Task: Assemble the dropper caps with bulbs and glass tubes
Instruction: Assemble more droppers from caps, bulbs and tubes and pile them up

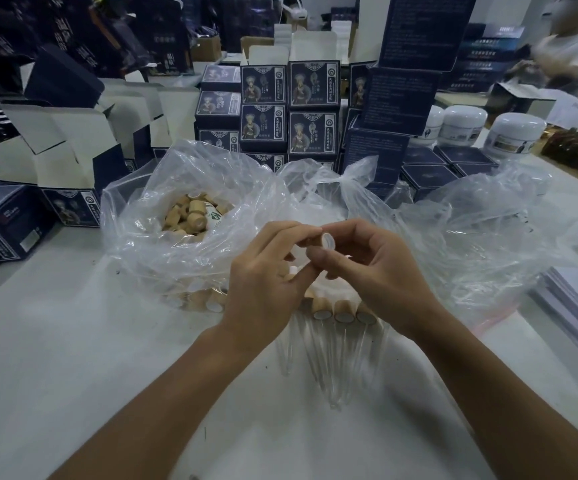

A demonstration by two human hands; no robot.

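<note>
The left hand [266,271] and the right hand [360,271] meet above the surface [55,341], both curled round one wooden dropper cap [320,240]. The left thumb and forefinger pinch its wooden body from the left, while the right fingertips close on its white open end, which faces right. Something small and white [293,270] shows below the left fingers — too hidden to tell what it is.

Just beneath the hands lies a row of assembled droppers [343,315], wooden caps side by side and their clear glass tubes [332,368] pointing toward the person. To the left, near the left hand, an open clear plastic bag [163,209] holds a heap of loose wooden caps [190,213]; more crumpled clear bags [481,230] sit to the right. Behind them stand stacked dark blue printed boxes [311,109], open cartons with white flaps [62,143] at the left, and white jars [512,133] at the far right — a stack of paper sheets [571,303] lies at the right edge.
</note>
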